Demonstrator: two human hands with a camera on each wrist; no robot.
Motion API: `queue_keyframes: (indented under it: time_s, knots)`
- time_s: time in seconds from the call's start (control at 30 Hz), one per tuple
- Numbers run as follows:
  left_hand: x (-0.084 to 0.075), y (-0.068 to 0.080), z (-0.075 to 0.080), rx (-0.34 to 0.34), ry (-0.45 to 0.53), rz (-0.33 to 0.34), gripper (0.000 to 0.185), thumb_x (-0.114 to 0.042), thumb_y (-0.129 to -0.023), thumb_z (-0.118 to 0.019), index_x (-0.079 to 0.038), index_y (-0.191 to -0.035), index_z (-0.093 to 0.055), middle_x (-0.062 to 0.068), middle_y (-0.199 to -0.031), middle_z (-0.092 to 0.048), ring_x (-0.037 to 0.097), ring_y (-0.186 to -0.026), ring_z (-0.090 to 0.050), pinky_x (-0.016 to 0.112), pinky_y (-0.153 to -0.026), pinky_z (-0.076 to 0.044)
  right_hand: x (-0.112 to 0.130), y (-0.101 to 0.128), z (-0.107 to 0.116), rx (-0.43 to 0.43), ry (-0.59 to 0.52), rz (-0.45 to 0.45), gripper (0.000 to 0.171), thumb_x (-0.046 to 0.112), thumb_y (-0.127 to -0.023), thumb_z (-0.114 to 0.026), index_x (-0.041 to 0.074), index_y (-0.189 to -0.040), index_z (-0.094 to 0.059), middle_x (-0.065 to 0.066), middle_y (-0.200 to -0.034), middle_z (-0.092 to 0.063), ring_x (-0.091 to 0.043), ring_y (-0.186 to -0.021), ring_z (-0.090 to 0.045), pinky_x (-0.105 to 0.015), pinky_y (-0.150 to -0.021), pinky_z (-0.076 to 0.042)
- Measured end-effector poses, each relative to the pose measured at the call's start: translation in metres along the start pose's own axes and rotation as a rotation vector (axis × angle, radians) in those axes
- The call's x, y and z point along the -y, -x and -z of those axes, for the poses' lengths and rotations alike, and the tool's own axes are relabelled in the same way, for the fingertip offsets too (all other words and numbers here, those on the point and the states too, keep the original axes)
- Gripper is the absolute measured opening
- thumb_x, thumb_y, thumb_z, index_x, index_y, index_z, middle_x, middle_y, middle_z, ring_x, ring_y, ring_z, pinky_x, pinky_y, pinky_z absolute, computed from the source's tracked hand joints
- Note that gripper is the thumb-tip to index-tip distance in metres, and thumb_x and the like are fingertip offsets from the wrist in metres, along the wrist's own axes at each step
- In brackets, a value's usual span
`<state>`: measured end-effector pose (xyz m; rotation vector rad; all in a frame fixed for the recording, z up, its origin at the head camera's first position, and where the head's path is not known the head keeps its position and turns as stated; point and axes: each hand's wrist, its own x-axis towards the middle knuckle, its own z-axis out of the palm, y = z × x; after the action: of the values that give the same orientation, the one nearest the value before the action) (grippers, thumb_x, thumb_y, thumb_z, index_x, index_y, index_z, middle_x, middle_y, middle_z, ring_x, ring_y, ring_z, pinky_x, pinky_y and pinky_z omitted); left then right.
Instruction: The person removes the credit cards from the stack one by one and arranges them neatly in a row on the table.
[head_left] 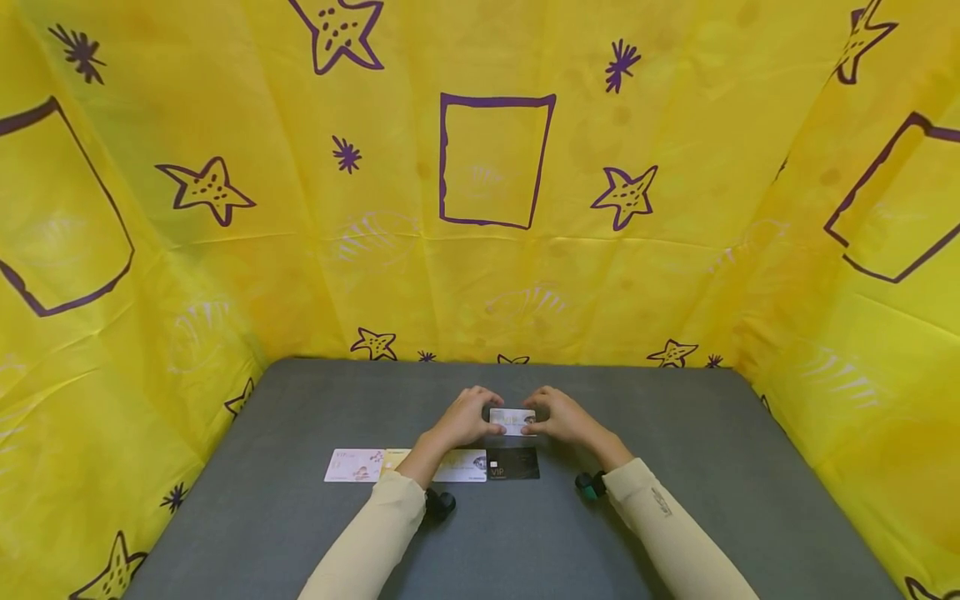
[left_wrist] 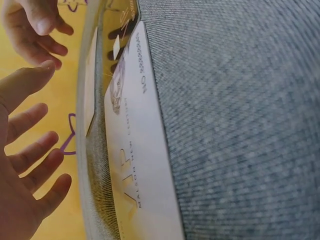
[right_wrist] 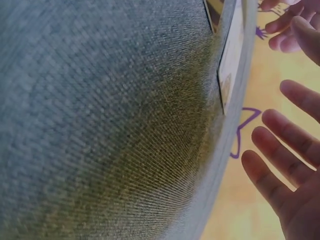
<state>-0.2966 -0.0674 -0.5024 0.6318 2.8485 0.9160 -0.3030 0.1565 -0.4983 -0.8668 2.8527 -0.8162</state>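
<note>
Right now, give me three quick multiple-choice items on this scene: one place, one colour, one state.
1. The black card lies at the row's: A) right end B) left end C) middle
2. The leftmost card is: A) blue B) pink C) green
3. The left hand and right hand have fingers: A) fisted B) straight, spread C) out of view

Answers:
1. A, it lies right of the white card.
2. B, its face is pink.
3. B, both wrist views show straight fingers.
</note>
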Motion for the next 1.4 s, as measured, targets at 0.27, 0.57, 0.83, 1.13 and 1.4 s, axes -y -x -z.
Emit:
queue_keyframes:
  time_s: [0.27, 0.57, 0.83, 1.13, 1.4]
  knots:
    - [0.005, -0.004, -0.005, 0.017, 0.003, 0.011, 0.047, -0.026, -0.079, -0.079, -0.01, -0.12, -0.066, 0.013, -0.126, -0.058, 0.032, -0.12, -0.05, 0.049, -0.101, -0.042, -0.003, -0.006, -0.005, 0.023, -0.005, -0.009, 0.046, 0.026, -0.077, -0.082, 0.0, -0.113, -0.07, -0.014, -0.112, -0.063, -0.03, -0.103, -0.059, -0.049, -0.091, -0.048]
    - [0.007, -0.007, -0.01, 0.065, -0.04, 0.025, 0.046, -0.027, -0.079, -0.08, -0.011, -0.12, -0.066, 0.013, -0.126, -0.059, 0.031, -0.118, -0.051, 0.047, -0.099, -0.043, -0.005, -0.013, -0.012, 0.074, 0.026, 0.014, 0.045, 0.026, -0.077, -0.082, 0.001, -0.113, -0.069, -0.013, -0.112, -0.064, -0.027, -0.101, -0.059, -0.045, -0.089, -0.049]
    - [0.004, -0.009, -0.013, 0.073, -0.107, 0.011, 0.042, -0.023, -0.079, -0.08, -0.01, -0.116, -0.068, 0.012, -0.126, -0.062, 0.032, -0.118, -0.052, 0.049, -0.1, -0.042, -0.002, -0.019, -0.015, 0.136, 0.072, -0.02, 0.043, 0.016, -0.074, -0.084, 0.003, -0.113, -0.07, -0.017, -0.118, -0.063, -0.032, -0.107, -0.06, -0.048, -0.093, -0.048]
    - [0.004, -0.011, -0.015, 0.064, -0.141, 0.02, 0.035, -0.02, -0.08, -0.079, -0.012, -0.113, -0.07, 0.008, -0.123, -0.063, 0.028, -0.117, -0.052, 0.048, -0.1, -0.042, 0.005, -0.019, -0.012, 0.156, 0.155, 0.038, 0.032, 0.01, -0.076, -0.08, 0.005, -0.106, -0.072, -0.013, -0.111, -0.065, -0.031, -0.103, -0.062, -0.047, -0.092, -0.049]
    - [0.0, -0.01, -0.012, 0.059, -0.143, -0.001, 0.032, -0.02, -0.08, -0.079, -0.011, -0.109, -0.071, 0.008, -0.12, -0.063, 0.03, -0.115, -0.053, 0.048, -0.099, -0.043, 0.005, -0.022, -0.01, 0.15, 0.181, 0.05, 0.025, 0.011, -0.076, -0.08, 0.006, -0.099, -0.073, -0.011, -0.106, -0.066, -0.028, -0.099, -0.062, -0.045, -0.09, -0.05]
